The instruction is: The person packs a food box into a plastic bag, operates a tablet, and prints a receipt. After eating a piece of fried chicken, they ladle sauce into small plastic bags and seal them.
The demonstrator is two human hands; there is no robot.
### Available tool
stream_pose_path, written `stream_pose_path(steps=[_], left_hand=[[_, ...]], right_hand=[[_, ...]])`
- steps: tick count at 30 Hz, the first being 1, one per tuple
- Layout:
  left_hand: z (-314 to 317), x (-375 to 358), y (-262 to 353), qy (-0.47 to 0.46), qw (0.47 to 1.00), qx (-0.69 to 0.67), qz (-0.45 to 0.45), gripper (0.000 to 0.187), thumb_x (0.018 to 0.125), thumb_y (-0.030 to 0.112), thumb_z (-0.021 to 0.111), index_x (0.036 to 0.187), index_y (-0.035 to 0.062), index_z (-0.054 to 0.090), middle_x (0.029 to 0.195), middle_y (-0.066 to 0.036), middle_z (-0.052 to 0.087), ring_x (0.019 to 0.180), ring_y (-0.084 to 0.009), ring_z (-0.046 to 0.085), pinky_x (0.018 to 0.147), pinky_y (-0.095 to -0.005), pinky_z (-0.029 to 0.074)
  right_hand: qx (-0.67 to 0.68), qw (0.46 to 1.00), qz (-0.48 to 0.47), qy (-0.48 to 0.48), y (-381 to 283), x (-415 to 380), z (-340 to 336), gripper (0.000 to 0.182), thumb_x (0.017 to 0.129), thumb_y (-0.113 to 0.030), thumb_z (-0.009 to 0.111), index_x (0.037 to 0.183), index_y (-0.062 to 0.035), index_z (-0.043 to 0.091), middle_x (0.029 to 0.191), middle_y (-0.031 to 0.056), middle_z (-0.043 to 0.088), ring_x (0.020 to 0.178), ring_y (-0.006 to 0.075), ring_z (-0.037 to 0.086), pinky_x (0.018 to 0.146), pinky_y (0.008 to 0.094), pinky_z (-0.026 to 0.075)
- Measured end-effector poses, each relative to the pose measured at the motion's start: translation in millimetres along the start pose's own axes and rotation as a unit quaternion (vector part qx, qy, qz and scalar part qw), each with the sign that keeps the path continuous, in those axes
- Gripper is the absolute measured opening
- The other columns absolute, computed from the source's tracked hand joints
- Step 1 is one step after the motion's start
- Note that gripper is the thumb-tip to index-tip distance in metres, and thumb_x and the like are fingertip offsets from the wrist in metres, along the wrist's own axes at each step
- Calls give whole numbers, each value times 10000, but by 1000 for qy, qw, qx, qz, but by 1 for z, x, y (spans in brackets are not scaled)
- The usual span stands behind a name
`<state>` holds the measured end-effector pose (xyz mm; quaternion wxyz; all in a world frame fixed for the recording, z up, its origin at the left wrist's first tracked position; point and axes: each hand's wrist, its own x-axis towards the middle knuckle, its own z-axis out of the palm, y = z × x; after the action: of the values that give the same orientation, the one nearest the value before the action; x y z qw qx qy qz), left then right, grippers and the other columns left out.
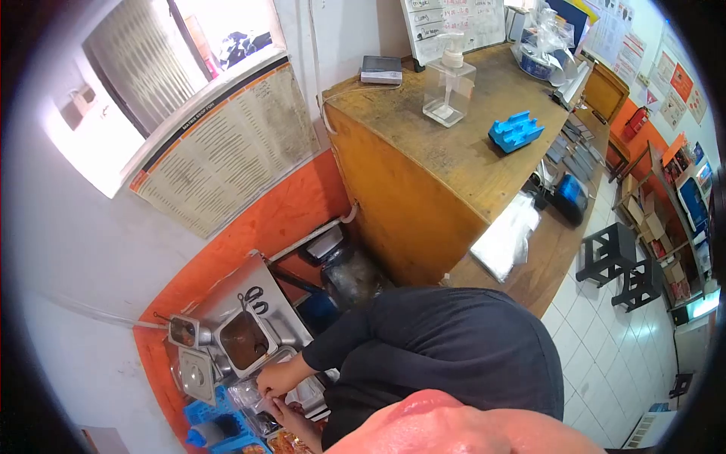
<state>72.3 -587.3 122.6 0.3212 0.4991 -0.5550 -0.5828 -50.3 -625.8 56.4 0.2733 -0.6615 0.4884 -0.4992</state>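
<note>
By the steel counter [283, 306] (orange wall [253, 219] beyond), both hands [275, 378] meet.

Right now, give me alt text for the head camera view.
A person's two bare hands are close together at clear plastic, near a brown-filled steel pan and a blue plastic basket. Higher in view, a wooden counter bears a clear pump bottle and a blue holder.
</note>
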Motion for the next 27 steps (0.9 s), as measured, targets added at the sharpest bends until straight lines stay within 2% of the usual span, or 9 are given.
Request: stream_pose_path(steps=[10, 12, 13, 16, 19, 23, 25, 26, 27], left_hand=[[-20, 39, -37, -17, 998, -52, 11, 140, 878, 207, 520, 877, 69, 548, 710, -6, 533, 447, -48, 407, 401, -167, 299], [-29, 41, -41, 2, 999, -45, -2, 131, 873, 190, 527, 814, 73, 531, 660, -5, 508, 435, -53, 402, 388, -178, 299], [-31, 43, -48, -18, 998, -56, 19, 138, 871, 186, 530, 790, 75, 519, 638, -3, 499, 437, -54, 400, 391, -178, 299], [-23, 33, -32, -7, 999, -30, 39, 142, 873, 209, 529, 799, 88, 526, 549, 27, 433, 457, -49, 417, 389, -189, 305], [-25, 24, -20, -132, 991, -30, -18, 140, 862, 152, 541, 756, 69, 507, 599, 14, 474, 517, -54, 425, 464, -193, 328], [-25, 23, 2, -137, 990, -28, -24, 162, 860, 148, 543, 733, 50, 522, 591, 21, 473, 510, -64, 433, 461, -204, 337], [-20, 33, 4, -98, 986, 135, 25, 220, 853, 153, 553, 674, 32, 513, 563, 6, 480, 508, -65, 446, 444, -229, 353], [-15, 34, 11, -55, 976, 204, 43, 245, 828, 155, 575, 637, 18, 506, 532, -18, 483, 499, -63, 444, 432, -255, 369], [-22, 47, -23, -29, 981, 183, 65, 230, 791, 167, 590, 636, 19, 509, 519, -35, 483, 472, -69, 440, 421, -263, 368]], right_hand=[[-79, 990, 22, -115, -29, -18, -40, 164, 756, -207, 592, 853, -80, 633, 769, 101, 578, 798, 276, 574, 685, 382, 452], [-101, 992, -36, 59, -34, -22, -38, 233, 754, -215, 608, 943, -81, 591, 778, 103, 579, 805, 282, 574, 696, 381, 455], [-91, 994, -45, 36, -38, -23, -42, 233, 754, -215, 608, 943, -81, 591, 778, 103, 579, 805, 282, 574, 696, 381, 455], [-7, 977, 75, -200, -47, -22, -54, 277, 759, -223, 636, 953, -45, 549, 792, 109, 591, 761, 261, 579, 674, 367, 450], [66, 967, 93, -227, -31, -22, -48, 267, 769, -254, 626, 867, -18, 548, 738, 102, 601, 695, 240, 584, 629, 353, 448], [149, 934, 178, -272, -34, -8, -60, 257, 777, -288, 570, 779, -30, 568, 673, 109, 602, 639, 258, 586, 599, 378, 450], [-98, 968, 84, -214, -31, -2, -58, 213, 768, -277, 531, 753, -72, 585, 682, 127, 598, 642, 294, 581, 592, 410, 445], [-115, 974, 78, -180, -32, -2, -60, 183, 741, -272, 532, 732, -98, 591, 698, 137, 593, 650, 325, 570, 584, 435, 437], [-137, 971, 92, -173, -20, 1, -56, 180, 735, -275, 544, 724, -101, 589, 689, 132, 590, 649, 327, 568, 578, 435, 433]])
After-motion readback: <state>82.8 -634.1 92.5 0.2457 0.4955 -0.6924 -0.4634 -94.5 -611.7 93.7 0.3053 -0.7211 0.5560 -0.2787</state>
